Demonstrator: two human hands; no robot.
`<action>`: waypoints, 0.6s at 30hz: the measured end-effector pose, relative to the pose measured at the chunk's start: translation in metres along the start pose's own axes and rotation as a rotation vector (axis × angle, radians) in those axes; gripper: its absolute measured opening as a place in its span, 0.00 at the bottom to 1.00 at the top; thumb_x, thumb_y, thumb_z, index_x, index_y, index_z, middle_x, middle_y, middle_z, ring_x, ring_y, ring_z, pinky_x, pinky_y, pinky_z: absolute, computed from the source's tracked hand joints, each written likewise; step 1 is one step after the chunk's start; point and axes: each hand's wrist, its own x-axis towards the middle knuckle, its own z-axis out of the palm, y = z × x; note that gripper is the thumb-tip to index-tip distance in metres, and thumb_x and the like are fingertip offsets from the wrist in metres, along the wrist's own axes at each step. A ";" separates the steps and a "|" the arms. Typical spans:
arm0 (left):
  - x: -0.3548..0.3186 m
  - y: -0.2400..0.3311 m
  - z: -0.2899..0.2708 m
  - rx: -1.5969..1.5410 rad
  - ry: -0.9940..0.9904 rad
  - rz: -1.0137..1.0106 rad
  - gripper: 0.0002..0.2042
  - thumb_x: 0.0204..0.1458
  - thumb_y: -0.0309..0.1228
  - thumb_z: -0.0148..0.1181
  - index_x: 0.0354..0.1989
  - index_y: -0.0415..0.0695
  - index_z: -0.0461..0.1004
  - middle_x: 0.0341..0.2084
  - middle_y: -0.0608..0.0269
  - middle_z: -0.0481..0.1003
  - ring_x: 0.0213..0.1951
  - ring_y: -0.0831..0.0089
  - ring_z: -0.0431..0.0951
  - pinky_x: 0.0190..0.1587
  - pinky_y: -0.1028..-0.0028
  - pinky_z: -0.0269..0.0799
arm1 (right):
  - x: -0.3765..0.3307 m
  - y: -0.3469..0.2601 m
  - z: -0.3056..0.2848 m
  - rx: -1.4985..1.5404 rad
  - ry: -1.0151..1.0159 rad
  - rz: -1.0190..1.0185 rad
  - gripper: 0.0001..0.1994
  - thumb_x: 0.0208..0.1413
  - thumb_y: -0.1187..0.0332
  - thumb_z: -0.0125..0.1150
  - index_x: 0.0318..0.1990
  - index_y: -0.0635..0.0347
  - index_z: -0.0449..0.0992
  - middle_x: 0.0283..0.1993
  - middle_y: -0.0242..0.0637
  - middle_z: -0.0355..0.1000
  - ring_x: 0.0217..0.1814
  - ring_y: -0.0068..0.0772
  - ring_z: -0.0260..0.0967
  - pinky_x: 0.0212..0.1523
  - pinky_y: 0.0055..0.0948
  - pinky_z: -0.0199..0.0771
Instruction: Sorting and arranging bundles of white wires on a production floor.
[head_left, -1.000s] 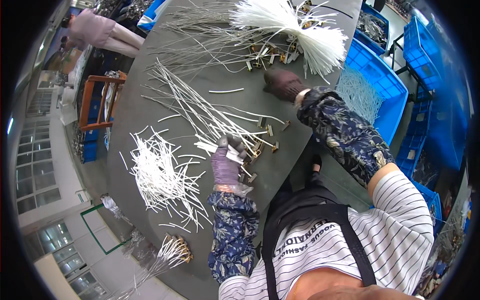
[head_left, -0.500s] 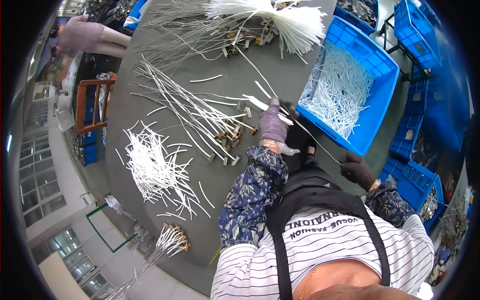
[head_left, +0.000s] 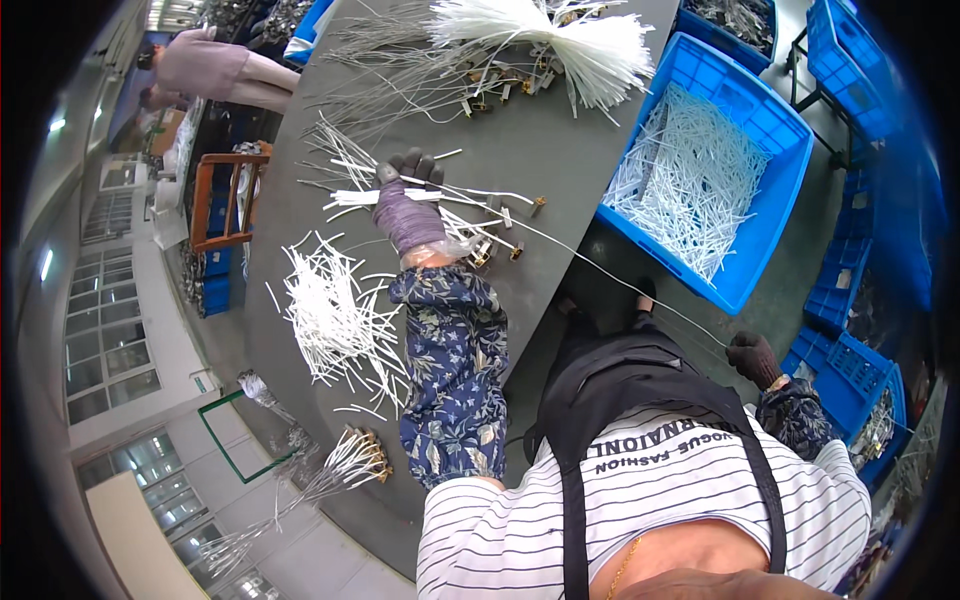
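My left hand point(head_left: 408, 205), in a purple glove with dark fingertips, is over the grey table. Its fingers are closed round several short white tubes point(head_left: 350, 199), whose ends stick out on its left side. My right hand point(head_left: 755, 358), in a dark glove, is a fist low at the right, pinching the end of a long thin wire point(head_left: 640, 280). That wire runs slackly from beside my left hand across the table edge. Under and around my left hand lie white-sleeved wires with small metal-and-brass ends point(head_left: 490, 245). Nearer me sits a loose heap of white tubes point(head_left: 335, 310).
A blue crate point(head_left: 745, 285) full of white tubes stands right of the table point(head_left: 540, 150). A large white bundle point(head_left: 600, 60) lies on its far end, and a brass-ended bundle point(head_left: 355, 455) at the near left edge. Another person point(head_left: 205, 68) stands at far left.
My left hand has moved left from the table's right edge to the sleeved wires, still with white tubes in it. My right hand has drawn slightly farther right and down with the wire.
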 end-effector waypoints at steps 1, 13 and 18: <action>-0.004 0.004 0.005 0.061 0.103 0.000 0.12 0.59 0.38 0.51 0.41 0.42 0.71 0.40 0.50 0.76 0.38 0.57 0.79 0.42 0.58 0.79 | 0.001 0.004 -0.001 0.001 0.001 -0.003 0.07 0.45 0.67 0.60 0.23 0.58 0.72 0.18 0.30 0.66 0.16 0.20 0.59 0.16 0.24 0.55; -0.151 -0.102 0.009 0.499 -0.441 -0.515 0.19 0.57 0.44 0.53 0.47 0.40 0.71 0.34 0.58 0.76 0.39 0.69 0.78 0.42 0.70 0.76 | 0.010 -0.093 0.053 0.072 -0.159 -0.089 0.07 0.46 0.65 0.61 0.23 0.57 0.74 0.18 0.28 0.66 0.17 0.19 0.58 0.18 0.21 0.56; -0.078 -0.035 -0.048 0.471 0.144 -0.301 0.17 0.50 0.43 0.61 0.38 0.41 0.74 0.29 0.60 0.76 0.28 0.70 0.77 0.29 0.69 0.77 | 0.008 -0.173 0.088 0.008 -0.267 -0.353 0.08 0.48 0.65 0.59 0.28 0.61 0.74 0.28 0.31 0.69 0.27 0.20 0.62 0.27 0.22 0.60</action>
